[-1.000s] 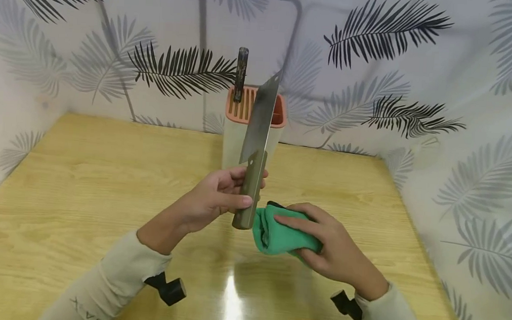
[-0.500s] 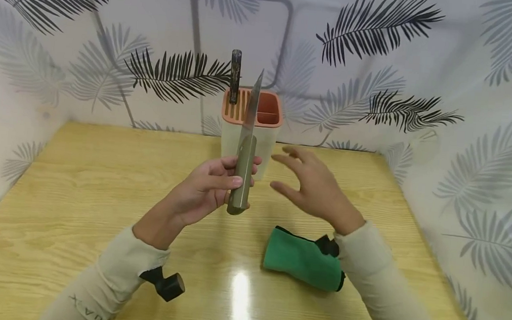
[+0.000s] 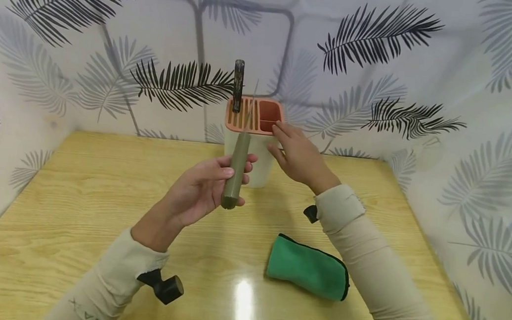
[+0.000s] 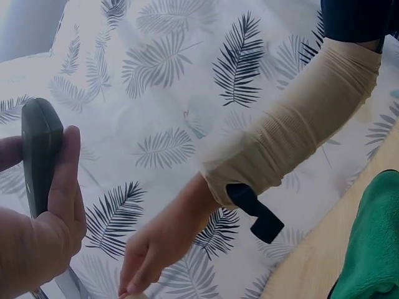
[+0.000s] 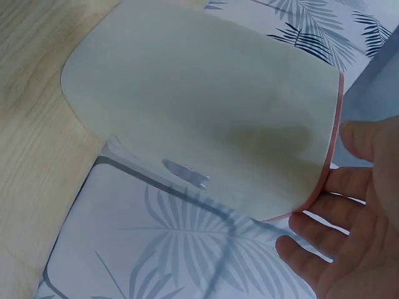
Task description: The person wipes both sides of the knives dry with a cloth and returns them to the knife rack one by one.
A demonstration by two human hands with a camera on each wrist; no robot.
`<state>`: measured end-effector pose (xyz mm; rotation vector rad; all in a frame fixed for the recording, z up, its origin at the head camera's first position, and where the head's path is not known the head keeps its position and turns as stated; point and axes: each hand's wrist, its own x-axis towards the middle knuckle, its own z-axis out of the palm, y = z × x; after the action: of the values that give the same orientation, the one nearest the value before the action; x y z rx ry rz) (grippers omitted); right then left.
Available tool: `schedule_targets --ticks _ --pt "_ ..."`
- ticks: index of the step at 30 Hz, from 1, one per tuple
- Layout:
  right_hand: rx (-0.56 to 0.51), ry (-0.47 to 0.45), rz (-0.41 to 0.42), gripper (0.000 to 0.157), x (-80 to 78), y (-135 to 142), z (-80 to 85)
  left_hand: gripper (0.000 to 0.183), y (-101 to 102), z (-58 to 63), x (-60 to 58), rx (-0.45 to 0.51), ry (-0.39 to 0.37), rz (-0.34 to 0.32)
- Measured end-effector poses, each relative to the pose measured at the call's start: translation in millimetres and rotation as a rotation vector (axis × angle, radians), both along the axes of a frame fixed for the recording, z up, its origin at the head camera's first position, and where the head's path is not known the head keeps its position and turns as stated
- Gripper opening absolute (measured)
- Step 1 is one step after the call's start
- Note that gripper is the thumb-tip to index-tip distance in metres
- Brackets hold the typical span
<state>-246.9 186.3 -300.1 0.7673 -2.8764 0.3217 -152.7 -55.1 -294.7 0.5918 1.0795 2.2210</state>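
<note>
My left hand (image 3: 198,188) grips the olive handle of a kitchen knife (image 3: 236,171), thumb on one side and fingers on the other. The blade points away and shows almost edge-on, overlapping the slotted side of the knife holder (image 3: 260,155) in the head view. This holder is cream with an orange slotted top, and a second knife with a dark mottled handle (image 3: 238,85) stands in it. At the holder's right rim is my right hand (image 3: 298,155). The right wrist view shows its fingers (image 5: 340,212) extended along the orange rim, touching it.
A folded green cloth (image 3: 308,268) with black trim lies on the wooden table (image 3: 115,190), near the right forearm. Behind the holder rises a leaf-patterned backdrop (image 3: 357,117), which also runs along both sides of the table.
My right hand has left the green cloth on the table and reached forward to the holder's rim. The knife in my left hand has turned from showing its broad side to nearly edge-on.
</note>
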Motion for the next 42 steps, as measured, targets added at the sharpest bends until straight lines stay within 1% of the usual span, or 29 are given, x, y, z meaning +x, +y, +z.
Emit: schedule_targets --ticks 3,5,8,12,15,17,19,22,24,26,29,31,34,38,42 --pt "-0.011 0.071 -0.010 0.054 0.0 -1 -3.9 0.038 -1 5.6 -1.4 0.034 -0.011 0.001" --pt "-0.017 0.096 -0.014 0.053 -0.5 -2 -4.7 0.037 -1 10.2 -2.7 0.045 -0.014 0.001" --pt "-0.016 0.095 -0.021 0.054 -1.1 -2 -6.5 0.036 -1 16.6 -4.3 0.041 -0.017 0.005" --pt "-0.028 0.085 -0.026 0.055 -0.7 -2 -8.6 0.035 -3 24.5 -6.3 0.017 -0.044 0.042" --pt "-0.030 0.092 -0.029 0.056 -0.5 -3 -9.6 0.038 -4 34.4 -10.0 -0.054 -0.048 0.082" --pt "-0.028 0.093 -0.033 0.057 0.0 -3 -10.0 0.039 -5 42.3 -12.9 -0.125 -0.039 0.094" --pt "-0.023 0.091 -0.039 0.058 1.0 -3 -10.3 0.038 -8 50.8 -15.2 -0.207 -0.012 0.092" --pt "-0.020 0.084 -0.047 0.059 1.9 -3 -11.0 0.035 -13 61.2 -16.5 -0.298 0.032 0.078" --pt "-0.015 0.084 -0.051 0.059 1.7 -2 -11.6 0.034 -15 66.6 -16.0 -0.348 0.054 0.090" --pt "-0.013 0.089 -0.050 0.059 0.8 -2 -12.2 0.035 -15 70.8 -15.6 -0.379 0.077 0.123" --pt "0.000 0.105 -0.053 0.059 0.7 -2 -12.0 0.033 -13 80.3 -16.8 -0.407 0.104 0.192" --pt "0.008 0.110 -0.056 0.060 1.4 -2 -11.6 0.031 -11 88.1 -20.0 -0.404 0.125 0.221" --pt "0.028 0.116 -0.062 0.062 2.1 -4 -12.2 0.029 -8 99.9 -25.9 -0.383 0.142 0.247" --pt "0.058 0.134 -0.066 0.066 3.5 -6 -14.1 0.036 -2 109.9 -33.0 -0.363 0.162 0.296" --pt "0.088 0.165 -0.073 0.067 5.0 -4 -15.4 0.047 7 116.5 -41.1 -0.397 0.196 0.346"
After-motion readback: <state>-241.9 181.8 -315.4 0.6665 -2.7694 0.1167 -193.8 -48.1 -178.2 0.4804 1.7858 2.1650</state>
